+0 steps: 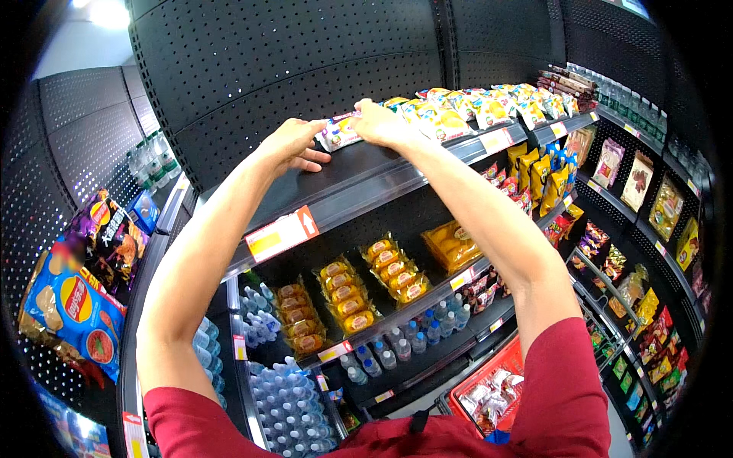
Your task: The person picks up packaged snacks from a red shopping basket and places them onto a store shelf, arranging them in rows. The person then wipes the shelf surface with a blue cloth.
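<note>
On the top shelf (355, 172), a white wrapped snack packet (340, 133) with coloured print lies between my two hands. My left hand (292, 146) is at the packet's left end, its upper finger against the wrapper and its lower fingers spread. From the other side, my right hand (382, 125) grips the right end, its fingers partly covering the wrapper. Right of that hand, similar white and yellow packets (441, 117) are piled in rows along the shelf.
Below are packs of small yellow cakes (346, 295) and bottled water (292, 401). Large chip bags (74, 309) hang at left. A red shopping basket (458, 401) holding packets stands low at right, near a metal rail (610, 286). Black perforated panels (286, 63) back the shelf.
</note>
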Motion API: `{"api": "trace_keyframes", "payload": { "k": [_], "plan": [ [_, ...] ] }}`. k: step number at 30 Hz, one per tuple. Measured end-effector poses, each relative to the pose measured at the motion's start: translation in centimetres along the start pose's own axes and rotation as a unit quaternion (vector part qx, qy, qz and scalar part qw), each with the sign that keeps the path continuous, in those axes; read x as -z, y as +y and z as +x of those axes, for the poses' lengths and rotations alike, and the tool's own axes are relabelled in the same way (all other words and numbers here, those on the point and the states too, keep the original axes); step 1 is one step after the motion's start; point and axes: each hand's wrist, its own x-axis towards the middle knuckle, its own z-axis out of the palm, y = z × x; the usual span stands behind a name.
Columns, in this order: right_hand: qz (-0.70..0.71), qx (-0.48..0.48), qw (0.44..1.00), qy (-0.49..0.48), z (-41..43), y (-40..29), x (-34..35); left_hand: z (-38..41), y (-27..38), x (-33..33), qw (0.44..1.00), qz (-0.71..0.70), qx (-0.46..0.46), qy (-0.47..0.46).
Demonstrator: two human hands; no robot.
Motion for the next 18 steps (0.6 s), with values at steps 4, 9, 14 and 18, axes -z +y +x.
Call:
{"api": "trace_keyframes", "payload": {
  "k": [4, 9, 14, 18],
  "plan": [
    [0.019, -0.022, 0.999, -0.012, -0.3, -0.9, 0.0, 0.6, 0.1, 0.4, 0.992, -0.112, 0.028, -0.049],
    [0.136, 0.065, 0.985, 0.087, -1.6, -0.4, 0.2, 0.9, -1.3, 0.7, 0.986, -0.166, 0.000, -0.017],
    [0.323, 0.170, 0.910, 0.196, -5.7, -1.1, 3.0, -4.7, 1.7, -0.3, 0.963, -0.012, -0.262, 0.064],
    [0.480, 0.190, 0.850, 0.107, -13.3, -1.6, 6.0, -12.5, 3.9, -4.1, 0.942, -0.015, -0.325, 0.082]
  ]
}}
